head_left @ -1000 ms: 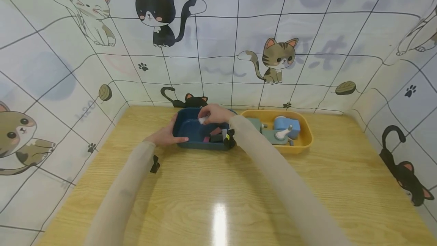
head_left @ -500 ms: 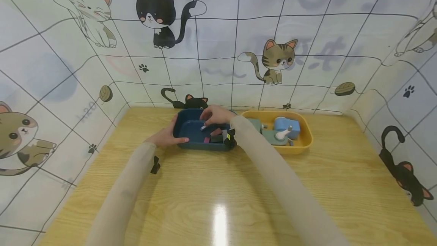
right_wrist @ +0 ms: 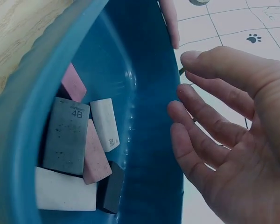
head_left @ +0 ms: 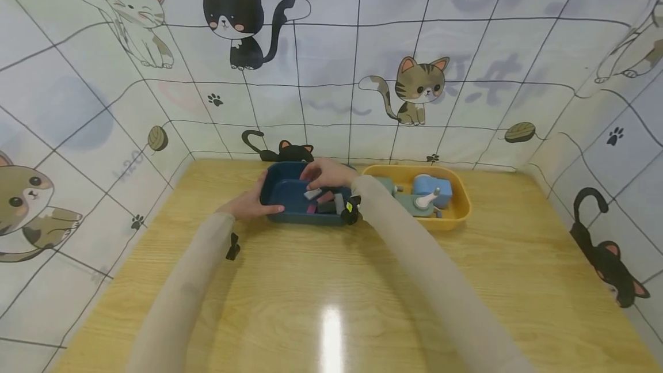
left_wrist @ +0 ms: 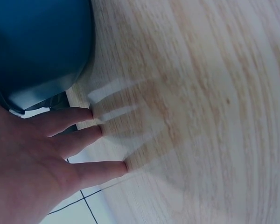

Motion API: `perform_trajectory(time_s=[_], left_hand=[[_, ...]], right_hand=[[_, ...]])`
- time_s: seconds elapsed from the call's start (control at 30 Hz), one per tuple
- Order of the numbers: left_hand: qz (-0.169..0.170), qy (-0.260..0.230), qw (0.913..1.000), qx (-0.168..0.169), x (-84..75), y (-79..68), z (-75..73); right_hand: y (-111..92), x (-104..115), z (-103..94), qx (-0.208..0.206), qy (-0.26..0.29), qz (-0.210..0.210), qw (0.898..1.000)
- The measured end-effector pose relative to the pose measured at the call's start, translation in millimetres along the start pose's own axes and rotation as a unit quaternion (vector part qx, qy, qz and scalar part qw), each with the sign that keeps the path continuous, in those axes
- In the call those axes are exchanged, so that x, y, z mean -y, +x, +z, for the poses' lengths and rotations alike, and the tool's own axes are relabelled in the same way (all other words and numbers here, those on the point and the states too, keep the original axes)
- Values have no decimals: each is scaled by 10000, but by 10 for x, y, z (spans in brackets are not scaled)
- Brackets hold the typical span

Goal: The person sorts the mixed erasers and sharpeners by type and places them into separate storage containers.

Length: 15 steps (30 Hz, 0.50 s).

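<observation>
A blue plastic bin holds several block erasers. In the right wrist view a dark grey eraser marked 4B lies beside pink erasers, a small white eraser, a larger white eraser and a black eraser. My right hand hovers over the bin, fingers loosely bent and apart, with nothing between them. My left hand is at the bin's left end, thumb by the front rim. Its fingers look straight in the left wrist view.
Right of the blue bin, a yellow bin holds a blue hand-crank pencil sharpener and grey-green ones. Both stand on a wood-grain table against a cat-patterned backdrop.
My right hand has let go of the small white eraser, which now lies in the blue bin near the others. The left hand has stayed at the bin's left end.
</observation>
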<state>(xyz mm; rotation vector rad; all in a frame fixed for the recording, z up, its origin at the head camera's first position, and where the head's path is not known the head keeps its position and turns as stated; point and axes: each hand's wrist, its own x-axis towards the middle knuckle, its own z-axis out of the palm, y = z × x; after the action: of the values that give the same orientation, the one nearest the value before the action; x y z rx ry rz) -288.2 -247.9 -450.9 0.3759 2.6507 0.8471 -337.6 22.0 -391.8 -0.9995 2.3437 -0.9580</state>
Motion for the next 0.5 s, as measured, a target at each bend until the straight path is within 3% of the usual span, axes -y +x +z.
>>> perform_trajectory(time_s=[0.23,0.5], left_hand=[[-23,156,9998,-91,3,-19,-40],[-104,186,9998,26,-63,6,-21]], right_hand=[[-4,-20,5,107,109,-186,9997],[-165,-22,-16,256,85,-164,9995]])
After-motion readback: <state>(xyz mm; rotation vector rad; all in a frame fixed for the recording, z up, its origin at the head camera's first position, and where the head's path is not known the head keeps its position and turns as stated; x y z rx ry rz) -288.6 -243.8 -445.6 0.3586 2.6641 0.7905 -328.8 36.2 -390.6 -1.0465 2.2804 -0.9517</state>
